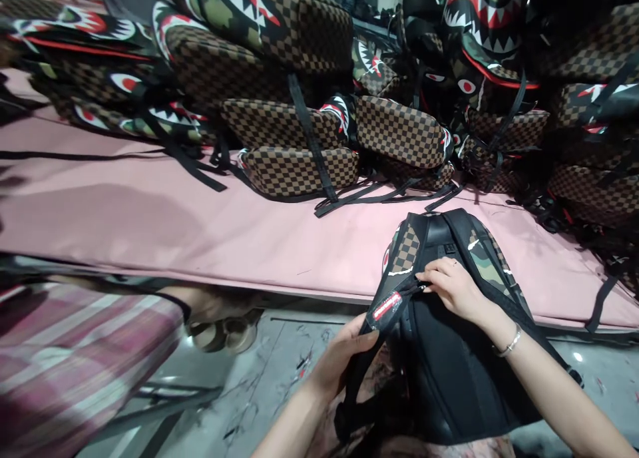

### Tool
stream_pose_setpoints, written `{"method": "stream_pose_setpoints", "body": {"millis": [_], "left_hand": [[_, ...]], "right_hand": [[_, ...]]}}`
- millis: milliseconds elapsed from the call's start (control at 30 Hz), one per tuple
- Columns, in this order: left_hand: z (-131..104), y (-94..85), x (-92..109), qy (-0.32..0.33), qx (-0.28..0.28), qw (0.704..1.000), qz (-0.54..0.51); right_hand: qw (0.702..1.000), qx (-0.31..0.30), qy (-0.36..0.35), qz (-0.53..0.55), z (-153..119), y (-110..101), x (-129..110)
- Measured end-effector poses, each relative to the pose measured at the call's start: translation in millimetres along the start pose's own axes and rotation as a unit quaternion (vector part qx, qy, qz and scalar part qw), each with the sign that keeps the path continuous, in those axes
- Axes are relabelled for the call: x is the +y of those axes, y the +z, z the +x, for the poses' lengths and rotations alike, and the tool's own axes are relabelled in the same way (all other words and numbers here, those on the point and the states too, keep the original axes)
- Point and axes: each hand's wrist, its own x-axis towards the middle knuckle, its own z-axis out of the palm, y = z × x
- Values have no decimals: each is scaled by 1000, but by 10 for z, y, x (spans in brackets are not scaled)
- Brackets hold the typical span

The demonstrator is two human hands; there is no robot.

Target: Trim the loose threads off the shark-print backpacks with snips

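Observation:
A black backpack [464,371] leans against the table edge with its padded back and shoulder straps facing me. Its left shoulder strap carries brown checks and a red-and-white label [387,306] under a clear, shiny cover. My left hand [347,351] is closed round this strap, just below the label, thumb on top. My right hand [454,288] pinches the dark edge of the same strap, slightly above the label; whether a small piece is between the fingertips is hidden. The right shoulder strap [482,255], with a camouflage patch, lies beside my right hand.
A pink-covered table [200,225] runs across the view. Piles of checked and camouflage backpacks [299,172] with shark-mouth prints stand along it, their loose black straps [344,198] trailing forward. At left sits a person in plaid cloth [90,351]. Thread scraps litter the floor [269,378].

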Motion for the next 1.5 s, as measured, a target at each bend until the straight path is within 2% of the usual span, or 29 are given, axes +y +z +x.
{"method": "stream_pose_setpoints", "body": {"millis": [133, 233, 400, 700, 800, 933, 1133, 1500], "left_hand": [[8, -59, 0, 14, 3, 1000, -11], [10, -74, -13, 5, 4, 1000, -10], [24, -103, -45, -11, 6, 1000, -27], [15, -70, 18, -9, 12, 999, -36], [28, -80, 42, -7, -7, 1000, -25], [47, -108, 70, -3, -25, 1000, -10], [62, -106, 94, 17, -33, 999, 14], [89, -144, 90, 30, -75, 995, 53]], "right_hand": [[998, -38, -38, -21, 80, -115, 20], [997, -52, -51, -10, 119, -119, 31], [997, -41, -46, 39, 134, -7, 38], [996, -9, -80, 42, 113, 112, 135], [995, -7, -100, 19, 134, 124, 168], [992, -6, -119, 39, 176, 118, 178], [993, -7, -121, 11, 210, 95, 127], [991, -30, -130, 31, 227, -19, 147]]}}
